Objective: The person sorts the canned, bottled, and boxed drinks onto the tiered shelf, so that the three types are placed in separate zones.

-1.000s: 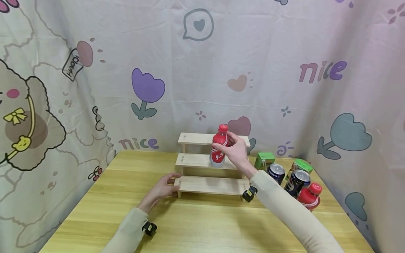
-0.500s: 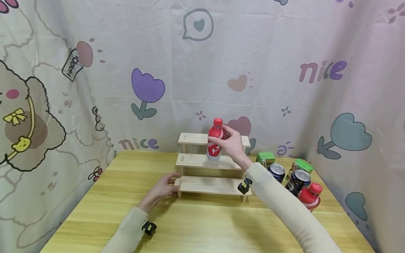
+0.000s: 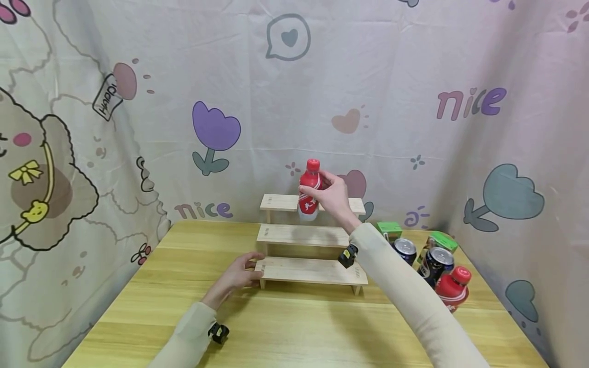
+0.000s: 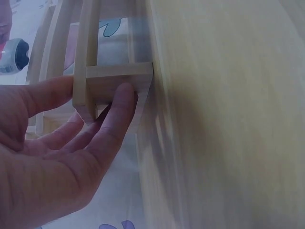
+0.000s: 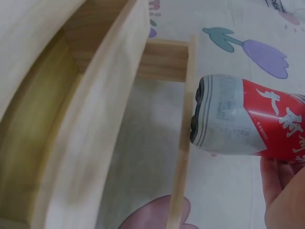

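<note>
In my right hand (image 3: 335,198) a red and white drink bottle (image 3: 308,205) with a red cap stands upright, gripped by thumb and fingers. It is in the air in front of the top tier of a three-tier wooden display rack (image 3: 306,269). From the right wrist, the bottle's base (image 5: 217,114) appears close to the top board's edge; whether they touch I cannot tell. My left hand (image 3: 238,272) holds the left end of the lowest tier. The left wrist view has its thumb on one face of the board and its fingers (image 4: 114,119) curled against the end support.
Right of the rack are two dark cans (image 3: 436,266), two green-topped cartons (image 3: 389,230) and a second red bottle (image 3: 453,289), partly behind my right sleeve. A printed curtain (image 3: 294,102) hangs behind the wooden table (image 3: 294,327).
The right hand has raised the bottle from the middle tier's height to the top tier's, shifting slightly left. My left hand stays on the rack.
</note>
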Available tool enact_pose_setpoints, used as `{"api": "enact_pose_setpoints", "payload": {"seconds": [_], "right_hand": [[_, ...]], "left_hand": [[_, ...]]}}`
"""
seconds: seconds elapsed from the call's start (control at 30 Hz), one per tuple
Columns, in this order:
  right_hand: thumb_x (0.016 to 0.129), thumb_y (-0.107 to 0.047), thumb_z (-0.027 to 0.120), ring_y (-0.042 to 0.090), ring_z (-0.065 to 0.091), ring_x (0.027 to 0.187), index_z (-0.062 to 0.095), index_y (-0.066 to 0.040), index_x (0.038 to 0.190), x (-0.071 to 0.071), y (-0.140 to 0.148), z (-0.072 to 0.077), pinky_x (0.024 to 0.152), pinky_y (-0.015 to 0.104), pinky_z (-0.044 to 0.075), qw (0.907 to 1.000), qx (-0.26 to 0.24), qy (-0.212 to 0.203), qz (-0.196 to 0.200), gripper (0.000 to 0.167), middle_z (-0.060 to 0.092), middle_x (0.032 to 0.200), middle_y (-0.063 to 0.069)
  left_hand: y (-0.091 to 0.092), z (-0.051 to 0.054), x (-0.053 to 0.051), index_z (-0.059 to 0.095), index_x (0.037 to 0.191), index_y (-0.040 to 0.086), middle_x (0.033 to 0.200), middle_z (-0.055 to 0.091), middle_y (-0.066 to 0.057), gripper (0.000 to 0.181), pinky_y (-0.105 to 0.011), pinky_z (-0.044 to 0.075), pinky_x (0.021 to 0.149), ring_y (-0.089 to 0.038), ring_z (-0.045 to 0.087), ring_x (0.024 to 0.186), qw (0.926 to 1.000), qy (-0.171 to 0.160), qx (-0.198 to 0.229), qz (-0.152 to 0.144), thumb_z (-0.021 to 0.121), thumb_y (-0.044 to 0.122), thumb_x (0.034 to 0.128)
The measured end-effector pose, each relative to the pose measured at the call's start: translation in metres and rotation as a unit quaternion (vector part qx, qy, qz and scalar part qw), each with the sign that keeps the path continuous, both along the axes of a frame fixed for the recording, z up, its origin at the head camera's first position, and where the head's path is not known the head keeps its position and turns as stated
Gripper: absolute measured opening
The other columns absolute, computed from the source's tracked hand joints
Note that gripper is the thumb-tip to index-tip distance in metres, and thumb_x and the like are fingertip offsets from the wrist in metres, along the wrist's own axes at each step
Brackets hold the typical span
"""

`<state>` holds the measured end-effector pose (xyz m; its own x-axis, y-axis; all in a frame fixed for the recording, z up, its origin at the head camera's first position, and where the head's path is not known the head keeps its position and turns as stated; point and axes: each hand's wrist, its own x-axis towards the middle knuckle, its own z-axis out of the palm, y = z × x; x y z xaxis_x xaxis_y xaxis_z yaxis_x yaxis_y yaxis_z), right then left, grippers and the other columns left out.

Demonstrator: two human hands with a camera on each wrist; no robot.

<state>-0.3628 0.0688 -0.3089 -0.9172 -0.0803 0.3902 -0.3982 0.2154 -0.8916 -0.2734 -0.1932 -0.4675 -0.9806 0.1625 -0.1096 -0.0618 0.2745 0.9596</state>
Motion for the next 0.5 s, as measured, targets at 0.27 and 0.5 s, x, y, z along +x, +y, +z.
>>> {"api": "enact_pose_setpoints", "payload": {"seconds": [0.27, 0.5], "right_hand": [[0.075, -0.037, 0.085, 0.018, 0.065, 0.103, 0.058, -0.017, 0.136, -0.011, -0.003, 0.01, 0.092, 0.036, 0.056, 0.9999, 0.007, -0.001, -0.013, 0.07, 0.07, 0.115, 0.006], [0.075, -0.038, 0.085, 0.019, 0.064, 0.104, 0.056, -0.017, 0.139, -0.018, -0.004, 0.011, 0.092, 0.037, 0.055, 0.9999, 0.006, -0.006, -0.013, 0.073, 0.069, 0.117, 0.006]], "left_hand": [[0.001, 0.0, -0.001, 0.048, 0.137, -0.002, 0.122, 0.059, -0.029, 0.053, -0.041, 0.06, 0.074, -0.023, 0.066, 0.086, 1.0, -0.001, 0.005, 0.002, 0.062, -0.009, 0.0862], [0.001, 0.001, 0.001, 0.05, 0.136, -0.001, 0.123, 0.059, -0.029, 0.052, -0.041, 0.06, 0.074, -0.024, 0.066, 0.088, 1.0, -0.003, -0.004, 0.006, 0.063, -0.008, 0.0856]]}}
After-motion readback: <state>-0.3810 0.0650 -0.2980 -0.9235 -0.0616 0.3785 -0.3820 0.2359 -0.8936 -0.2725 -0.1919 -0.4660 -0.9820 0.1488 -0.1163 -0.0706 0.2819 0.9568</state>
